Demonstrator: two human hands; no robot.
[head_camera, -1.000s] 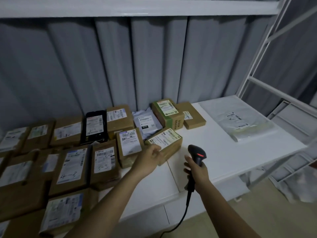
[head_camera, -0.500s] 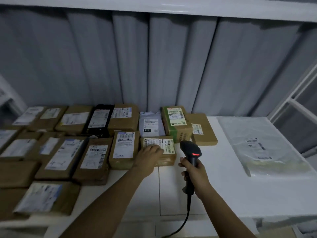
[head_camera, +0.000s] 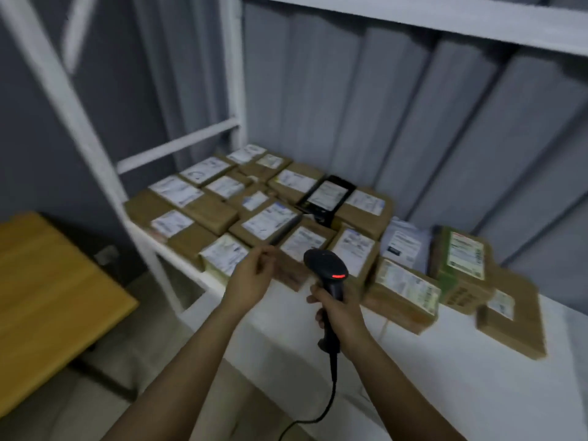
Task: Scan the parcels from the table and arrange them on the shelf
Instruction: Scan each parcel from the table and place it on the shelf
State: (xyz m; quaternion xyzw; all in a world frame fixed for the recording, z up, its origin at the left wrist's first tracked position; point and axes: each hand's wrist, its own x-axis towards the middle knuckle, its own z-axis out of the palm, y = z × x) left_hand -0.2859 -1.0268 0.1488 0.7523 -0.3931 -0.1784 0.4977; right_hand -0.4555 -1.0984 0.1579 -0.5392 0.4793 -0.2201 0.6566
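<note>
Parcels (head_camera: 267, 218) lie packed in rows on the white shelf (head_camera: 429, 370), the left hand (head_camera: 251, 278) hovering just near of them with its grip loose and empty, while the right hand (head_camera: 340, 316) has its grip clamped round the scanner (head_camera: 327, 272).

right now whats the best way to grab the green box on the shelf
Take the green box from above with the free left hand, fingers spanning its two long sides. It lies flat, label up, with parcels close beside it, so its near short end, facing the shelf's open front, also looks reachable.
</note>
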